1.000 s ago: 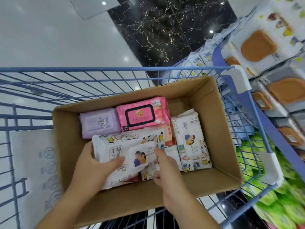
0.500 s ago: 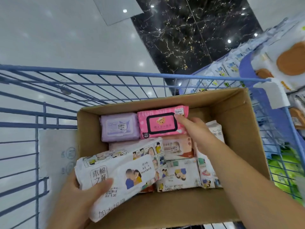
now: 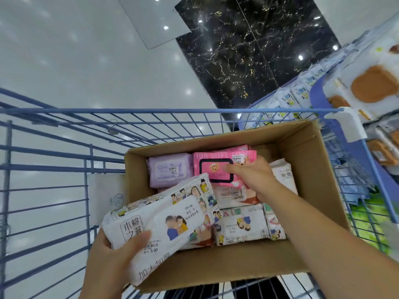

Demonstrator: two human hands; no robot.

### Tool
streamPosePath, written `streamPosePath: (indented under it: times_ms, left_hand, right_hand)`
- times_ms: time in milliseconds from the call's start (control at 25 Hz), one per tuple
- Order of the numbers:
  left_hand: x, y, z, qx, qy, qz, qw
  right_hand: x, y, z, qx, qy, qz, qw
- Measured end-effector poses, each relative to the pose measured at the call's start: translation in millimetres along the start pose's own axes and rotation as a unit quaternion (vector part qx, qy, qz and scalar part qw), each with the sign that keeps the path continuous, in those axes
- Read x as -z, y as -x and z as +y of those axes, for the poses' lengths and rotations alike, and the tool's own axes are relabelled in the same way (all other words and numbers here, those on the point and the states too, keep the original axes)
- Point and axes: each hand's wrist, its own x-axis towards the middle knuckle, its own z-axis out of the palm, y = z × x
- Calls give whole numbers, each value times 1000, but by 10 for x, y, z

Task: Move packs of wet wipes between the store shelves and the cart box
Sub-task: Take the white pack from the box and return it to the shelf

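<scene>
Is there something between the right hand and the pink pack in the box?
Nothing visible: the right hand holds the pink pack, fingers on top of it. The white pack in the left hand covers only its near corner.

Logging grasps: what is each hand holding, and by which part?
The left hand grips the white cartoon pack by its near end; the right hand grips the pink pack by its right end.

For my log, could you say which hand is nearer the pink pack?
Right. The right hand grips the pink pack; the left hand, holding a white pack, is apart, lower left.
</scene>
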Motion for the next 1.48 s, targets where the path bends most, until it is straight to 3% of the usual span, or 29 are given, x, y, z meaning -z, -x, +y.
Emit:
streamPosePath:
  times_ms: [200, 400, 640, 840, 1120, 1480]
  left_hand:
    - [126, 516, 450, -40, 10, -48, 998]
    - [65, 1021, 1015, -71, 35, -122, 989]
    - [-658, 1755, 1843, -158, 24, -266, 951]
    - [-1287, 2581, 2292, -220, -15, -344, 913]
    - [-2363, 3762, 2274, -275, -5, -418, 866]
    - [-3753, 5099, 1751, -273, 9, -510, 816]
  right_hand:
    - [432, 910, -98, 8, -165, 0, 986]
    - [1119, 1936, -261, 54, -261, 67, 962]
    - [2106, 2875, -214, 121, -363, 155, 911]
    - [3018, 3541, -90, 174, -383, 257, 870]
    - [4309, 4263, 397, 226, -416, 364, 802]
    - [5912, 5002, 1385, 241, -410, 458, 751]
